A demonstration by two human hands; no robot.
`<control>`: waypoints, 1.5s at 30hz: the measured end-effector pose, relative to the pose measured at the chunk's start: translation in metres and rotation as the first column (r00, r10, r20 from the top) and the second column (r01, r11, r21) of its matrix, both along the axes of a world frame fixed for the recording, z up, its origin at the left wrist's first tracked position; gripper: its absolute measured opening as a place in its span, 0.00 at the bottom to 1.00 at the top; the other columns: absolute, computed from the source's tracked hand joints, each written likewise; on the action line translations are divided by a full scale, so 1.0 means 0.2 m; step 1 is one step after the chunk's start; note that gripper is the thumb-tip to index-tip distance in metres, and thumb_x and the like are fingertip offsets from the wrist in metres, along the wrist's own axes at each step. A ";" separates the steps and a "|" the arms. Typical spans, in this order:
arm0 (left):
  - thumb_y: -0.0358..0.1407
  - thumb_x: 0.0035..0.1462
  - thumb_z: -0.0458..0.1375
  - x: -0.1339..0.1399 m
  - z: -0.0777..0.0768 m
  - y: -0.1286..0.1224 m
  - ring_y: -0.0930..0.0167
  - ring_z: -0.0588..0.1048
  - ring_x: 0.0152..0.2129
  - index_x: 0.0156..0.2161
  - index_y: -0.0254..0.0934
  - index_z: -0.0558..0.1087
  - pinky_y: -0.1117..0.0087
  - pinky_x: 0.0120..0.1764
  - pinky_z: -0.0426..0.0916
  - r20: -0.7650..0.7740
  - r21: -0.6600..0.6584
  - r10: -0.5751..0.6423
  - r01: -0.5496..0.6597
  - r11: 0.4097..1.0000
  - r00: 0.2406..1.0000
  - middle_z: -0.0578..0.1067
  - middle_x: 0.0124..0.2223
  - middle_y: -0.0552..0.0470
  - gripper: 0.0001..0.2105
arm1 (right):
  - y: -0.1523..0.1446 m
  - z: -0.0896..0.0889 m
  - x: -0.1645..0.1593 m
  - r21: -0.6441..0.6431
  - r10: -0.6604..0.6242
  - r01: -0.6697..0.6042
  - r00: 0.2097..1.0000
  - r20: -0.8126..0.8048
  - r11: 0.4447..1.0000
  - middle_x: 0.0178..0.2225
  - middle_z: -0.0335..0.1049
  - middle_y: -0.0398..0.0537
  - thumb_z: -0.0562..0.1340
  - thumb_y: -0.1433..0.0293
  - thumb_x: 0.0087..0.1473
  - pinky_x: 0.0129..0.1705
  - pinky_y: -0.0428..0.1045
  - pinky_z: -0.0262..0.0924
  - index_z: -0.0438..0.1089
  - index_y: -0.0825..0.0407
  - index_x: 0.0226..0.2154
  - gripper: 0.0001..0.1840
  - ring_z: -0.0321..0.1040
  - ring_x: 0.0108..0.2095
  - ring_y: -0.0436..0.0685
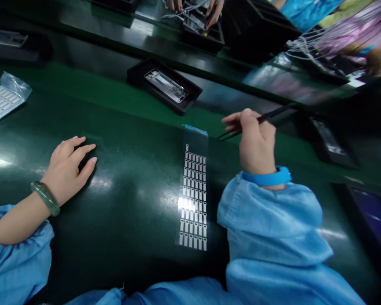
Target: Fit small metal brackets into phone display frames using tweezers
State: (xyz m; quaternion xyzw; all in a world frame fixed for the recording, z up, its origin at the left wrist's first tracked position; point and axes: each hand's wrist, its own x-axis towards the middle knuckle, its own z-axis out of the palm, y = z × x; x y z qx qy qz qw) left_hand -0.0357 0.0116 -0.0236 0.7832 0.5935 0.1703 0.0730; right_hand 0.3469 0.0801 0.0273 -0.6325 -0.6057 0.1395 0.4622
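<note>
One tweezer pair [275, 113] between right fingers [249, 122]

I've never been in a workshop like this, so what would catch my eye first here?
Probably the clear strip with rows of small white pieces, lying on the dark green bench between the two hands. Right of it, the right hand holds dark tweezers above a bright blue wristband. On the left, the left hand is empty, with a green bangle at its wrist.
</note>
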 end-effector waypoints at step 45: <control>0.51 0.60 0.44 1.01 -0.01 0.32 0.59 0.47 0.64 0.61 0.41 0.57 0.42 0.61 0.34 -0.038 -0.235 -0.442 0.422 0.876 0.896 0.51 0.66 0.48 0.28 | -0.11 -0.25 -0.05 -0.380 -0.056 -0.197 0.827 -0.560 0.904 0.23 0.71 0.41 0.69 0.62 0.41 0.26 0.41 0.70 0.67 0.54 0.30 0.16 0.72 0.23 0.47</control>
